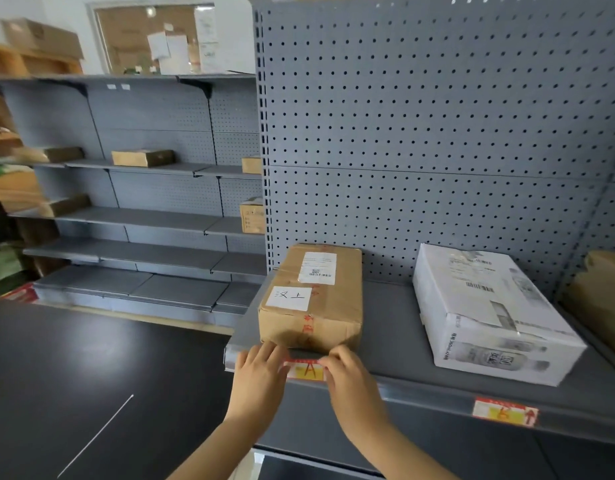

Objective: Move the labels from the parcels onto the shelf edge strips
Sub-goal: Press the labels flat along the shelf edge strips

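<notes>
my left hand [261,370] and right hand [347,379] pinch the red-and-yellow label [306,370] by its ends against the shelf edge strip [420,393], at 6 o'clock from the brown parcel [313,299]. uneven pressing could leave it crooked or creased.

A corkboard [150,38] hangs above dark flooring [74,375].
</notes>
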A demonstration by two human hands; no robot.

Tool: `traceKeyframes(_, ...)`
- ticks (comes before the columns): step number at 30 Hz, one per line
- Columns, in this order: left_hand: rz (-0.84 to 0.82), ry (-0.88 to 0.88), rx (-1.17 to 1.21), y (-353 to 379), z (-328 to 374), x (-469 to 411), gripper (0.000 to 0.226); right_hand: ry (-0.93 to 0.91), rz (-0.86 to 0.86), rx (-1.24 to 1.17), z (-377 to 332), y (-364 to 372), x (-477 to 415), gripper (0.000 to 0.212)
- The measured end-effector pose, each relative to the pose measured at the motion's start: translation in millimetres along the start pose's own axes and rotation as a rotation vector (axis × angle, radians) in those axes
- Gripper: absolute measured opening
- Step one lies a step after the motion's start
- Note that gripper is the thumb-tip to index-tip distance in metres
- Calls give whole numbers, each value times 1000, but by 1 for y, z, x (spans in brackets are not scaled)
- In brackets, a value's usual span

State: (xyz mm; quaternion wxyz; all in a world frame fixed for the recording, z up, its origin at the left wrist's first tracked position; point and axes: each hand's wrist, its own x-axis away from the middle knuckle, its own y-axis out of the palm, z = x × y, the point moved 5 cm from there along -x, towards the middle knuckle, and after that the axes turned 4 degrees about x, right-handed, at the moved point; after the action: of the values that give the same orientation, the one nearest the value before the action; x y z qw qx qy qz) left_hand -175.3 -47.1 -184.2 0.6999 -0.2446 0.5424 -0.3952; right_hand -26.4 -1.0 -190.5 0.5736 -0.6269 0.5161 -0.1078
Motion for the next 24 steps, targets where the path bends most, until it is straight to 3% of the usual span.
traceKeyframes(3, -9, 5, 8, 3, -3, 0, 28, -6, -4, 40, 0, 0, -1, 15)
traceKeyframes(9, -35, 36, -8, 3, -3, -5, 24, -22, -47, 45, -2, 5, 2, 9)
traceKeyframes(13, -30, 35, 0, 2, -3, -8, 22, -21, -31, 40, -5, 6, -1, 24)
traceKeyframes(17, -21, 49, -2, -1, -2, -8, 24, 57, 6, 7, -2, 7, 0, 2)
traceKeyframes(19, -17, 55, -2, -3, -3, -8, 25, 45, -2, 41, -1, 13, 3, 4)
traceKeyframes(24, -23, 122, -20, -2, 0, -6, 30, -33, 27, 121, -6, 13, 5, 37)
